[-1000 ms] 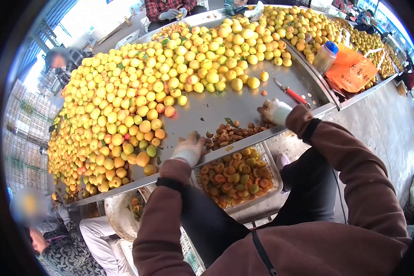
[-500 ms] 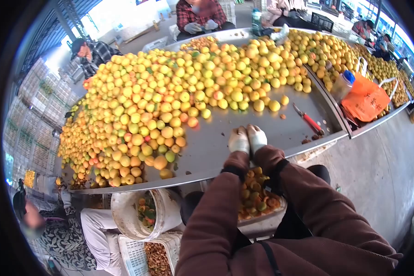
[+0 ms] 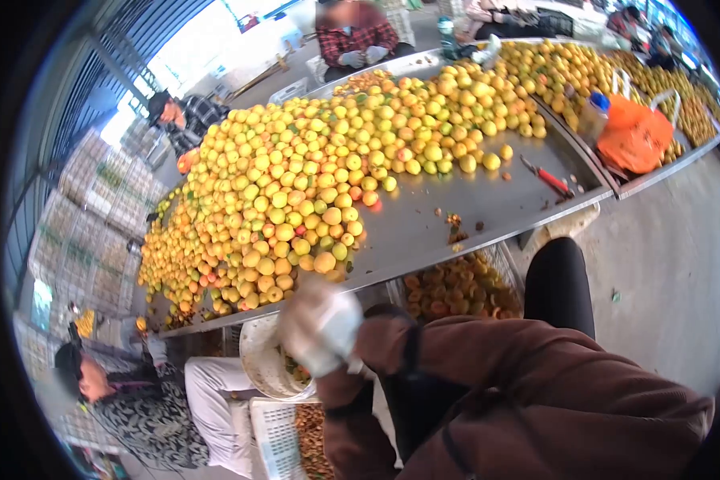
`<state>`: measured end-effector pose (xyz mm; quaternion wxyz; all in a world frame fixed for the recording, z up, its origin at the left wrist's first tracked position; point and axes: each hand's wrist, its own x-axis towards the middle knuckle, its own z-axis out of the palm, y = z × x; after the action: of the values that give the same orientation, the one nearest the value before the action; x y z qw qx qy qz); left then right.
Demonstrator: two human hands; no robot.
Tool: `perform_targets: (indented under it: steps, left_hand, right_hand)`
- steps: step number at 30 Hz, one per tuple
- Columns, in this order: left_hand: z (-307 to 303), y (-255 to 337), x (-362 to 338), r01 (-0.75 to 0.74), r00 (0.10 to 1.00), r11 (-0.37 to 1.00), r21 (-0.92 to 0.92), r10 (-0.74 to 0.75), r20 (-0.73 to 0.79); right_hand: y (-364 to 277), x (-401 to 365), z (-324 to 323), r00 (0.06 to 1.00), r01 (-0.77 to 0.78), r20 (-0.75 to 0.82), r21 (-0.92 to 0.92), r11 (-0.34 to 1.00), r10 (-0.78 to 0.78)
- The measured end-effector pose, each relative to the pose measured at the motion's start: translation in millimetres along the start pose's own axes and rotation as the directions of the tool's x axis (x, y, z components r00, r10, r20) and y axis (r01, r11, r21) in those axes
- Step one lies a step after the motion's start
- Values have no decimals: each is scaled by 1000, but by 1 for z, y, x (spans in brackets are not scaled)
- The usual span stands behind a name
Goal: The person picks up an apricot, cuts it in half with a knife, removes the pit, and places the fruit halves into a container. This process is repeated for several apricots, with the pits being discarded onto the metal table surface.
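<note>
My left hand and my right hand, both in pale gloves, are close together and blurred at the table's front edge, above the white bucket. Their fingers are smeared, so whatever they hold cannot be made out. Just beyond them a large heap of yellow-orange fruit covers much of the metal table. Dark scraps lie on the bare metal. Under the table edge, a crate of opened fruit shows beside my arm.
Red-handled pliers or cutters lie at the table's right, near an orange bag and a blue-lidded jar. A co-worker sits at left by a white basket; others sit across the table.
Both my hands have moved left and toward me, from the bare metal to above the bucket. The crate of opened fruit is more exposed, and the whole view has shifted.
</note>
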<state>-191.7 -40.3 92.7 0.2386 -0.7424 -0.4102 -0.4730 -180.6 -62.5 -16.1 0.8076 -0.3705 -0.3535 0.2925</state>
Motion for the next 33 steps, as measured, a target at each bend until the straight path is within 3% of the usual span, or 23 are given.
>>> perform_targets:
  steps: [2,4,5,6,8,10,12,13,14,15,16,17,18,19,20,21,22,23,24,27,29,31,33]
  left_hand:
    - [-74,-48,-68,161,987,984,-73,-162,-10]
    - [-175,-109,-154,318,947,939,-130,-321,-1]
    - [-223,-116,-202,404,913,903,-148,-407,10]
    - [-257,-119,-237,492,868,856,-160,-496,19]
    - [-304,-161,-271,660,743,727,-190,-669,23]
    - [-308,-180,-300,796,573,554,-243,-819,9]
    - [-302,-193,-332,891,363,340,-301,-932,22]
    - [-296,-199,-346,919,249,223,-324,-968,41]
    - [-287,-201,-361,933,127,98,-346,-990,61]
    - [-275,-200,-375,930,1,-29,-365,-997,81]
    - [-260,-197,-387,910,-125,-155,-383,-987,102]
    - [-236,-161,-341,875,-249,-277,-396,-961,123]
    - [-205,-133,-283,928,-136,-190,-321,-974,181]
    - [-177,-130,-231,944,-64,-184,-274,-917,395]
    - [-143,-101,-167,934,74,-93,-344,-893,445]
    - [-108,-105,-141,742,632,644,-187,-580,514]
    - [-67,-97,-102,551,772,792,-263,-365,520]
    - [-38,-56,-43,900,415,107,-422,-499,760]
    - [-2,-36,-15,909,383,8,-417,-408,829]
    - [130,-3,6,785,503,414,-460,7,864]
    - [193,22,19,579,449,710,-399,131,884]
    - [232,51,27,370,299,910,-186,73,951]
    - [254,67,19,273,228,958,-86,22,973]
  right_hand:
    - [1,-116,83,940,-311,247,334,890,236]
    - [-10,-181,151,785,-600,543,545,585,299]
    - [-43,-169,152,543,-451,806,42,892,237]
    - [-73,-157,149,206,2,910,-368,930,359]
    - [-59,-197,153,142,288,967,-247,925,214]
    - [-52,-178,139,325,148,944,-118,982,65]
    - [-90,-85,105,102,-60,925,-361,931,365]
    - [-76,-51,86,157,337,984,-134,932,85]
    - [-59,-21,65,344,186,927,-225,956,152]
    - [-51,27,33,325,744,893,-36,667,-313]
    - [-33,68,3,484,704,854,-252,664,-190]
    - [-39,99,-22,755,543,656,-614,573,-13]
    - [50,156,-75,702,640,711,-604,475,-40]
    - [-25,191,-103,726,526,683,-628,574,81]
    - [-38,214,-131,796,469,579,-776,421,180]
    - [-45,228,-158,846,388,462,-875,289,264]
    - [-41,241,-184,853,345,383,-924,166,354]
    - [-46,249,-204,834,358,382,-924,136,397]
    - [-46,252,-221,828,349,367,-929,124,424]
    - [-24,255,-254,805,248,250,-966,78,537]
    - [-21,253,-255,799,211,207,-976,59,565]
    - [-17,252,-255,774,210,211,-975,73,597]
    - [-19,258,-253,725,204,204,-976,77,657]
